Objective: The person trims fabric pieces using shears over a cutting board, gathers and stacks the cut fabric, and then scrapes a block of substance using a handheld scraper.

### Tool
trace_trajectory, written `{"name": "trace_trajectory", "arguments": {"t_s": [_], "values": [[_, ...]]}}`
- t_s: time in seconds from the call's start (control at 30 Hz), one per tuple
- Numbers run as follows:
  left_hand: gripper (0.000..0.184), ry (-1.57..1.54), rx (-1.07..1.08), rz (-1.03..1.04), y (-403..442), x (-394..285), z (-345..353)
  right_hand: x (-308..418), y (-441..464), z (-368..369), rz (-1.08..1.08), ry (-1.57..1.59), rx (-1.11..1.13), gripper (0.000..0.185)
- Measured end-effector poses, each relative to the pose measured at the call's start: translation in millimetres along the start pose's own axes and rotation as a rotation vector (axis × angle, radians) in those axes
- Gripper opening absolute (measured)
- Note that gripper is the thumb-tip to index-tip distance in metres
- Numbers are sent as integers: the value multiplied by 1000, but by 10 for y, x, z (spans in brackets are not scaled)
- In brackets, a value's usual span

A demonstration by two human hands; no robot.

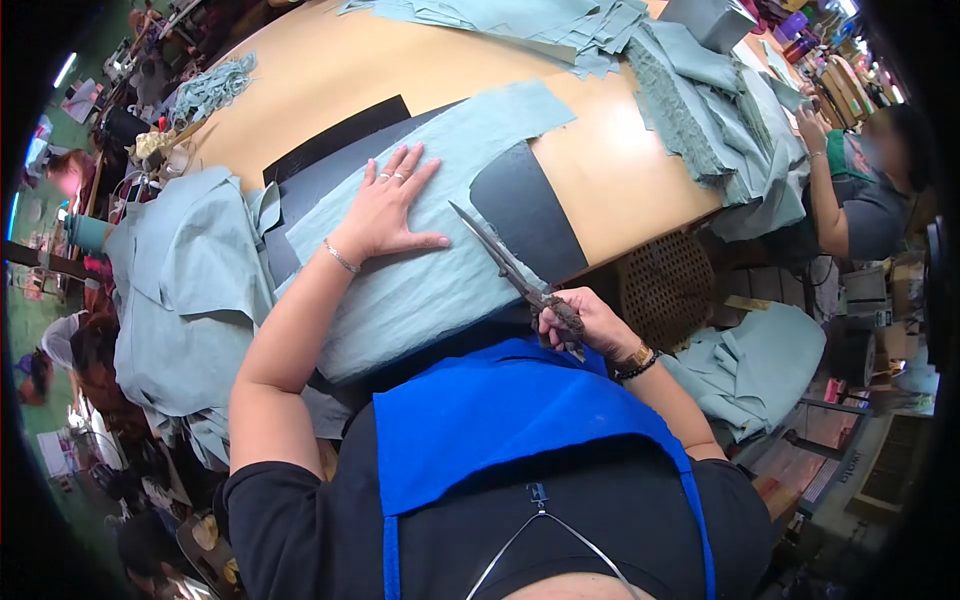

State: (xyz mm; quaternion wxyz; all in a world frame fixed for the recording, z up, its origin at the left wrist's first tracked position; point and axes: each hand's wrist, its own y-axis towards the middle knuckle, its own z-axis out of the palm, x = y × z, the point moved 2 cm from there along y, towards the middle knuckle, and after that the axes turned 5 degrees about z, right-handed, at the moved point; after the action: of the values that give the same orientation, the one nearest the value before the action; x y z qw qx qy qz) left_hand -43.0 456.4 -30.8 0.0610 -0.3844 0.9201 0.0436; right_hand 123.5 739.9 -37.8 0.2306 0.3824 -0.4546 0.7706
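Currently, in the head view, the left hand (402, 205) is pressing flat on a pale blue-green fabric piece (385, 310), its fingers spreading apart and its thumb pointing sideways. The fabric piece is lying wrinkled across the near edge of a light wood-toned surface (310, 60), partly covering a dark grey flat sheet (535, 205) that is showing at its right and left sides. A black flat strip (340, 140) is showing just beyond them.

The right hand (580, 320) is closing around the handles of a pair of long dark metal scissors (500, 258), whose blades are lying close together and pointing up and left over the fabric piece, toward its curved inner edge. Whether the blades are touching the cloth is hard to tell.

To the left, a large draped heap of blue-green cloth (190, 290) is hanging beside the work. At the far left of the surface, a tangle of thin blue-green strips (213, 88) is lying loose. Stacked blue-green cut pieces (530, 30) are resting at the far edge, and a thick layered blue-green pile (690, 110) is sitting at the right, where another person (870, 200) is reaching toward it.
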Motion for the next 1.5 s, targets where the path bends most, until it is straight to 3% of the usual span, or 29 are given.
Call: {"name": "trace_trajectory", "arguments": {"t_s": [1.13, 1.5], "values": [[114, 41, -124, -335, -221, -512, 113, -117, 8, 56, -25, 83, -25, 20], [114, 40, -100, -316, -244, -577, 110, -106, 29, -61, 8, 108, 34, 23]]}}
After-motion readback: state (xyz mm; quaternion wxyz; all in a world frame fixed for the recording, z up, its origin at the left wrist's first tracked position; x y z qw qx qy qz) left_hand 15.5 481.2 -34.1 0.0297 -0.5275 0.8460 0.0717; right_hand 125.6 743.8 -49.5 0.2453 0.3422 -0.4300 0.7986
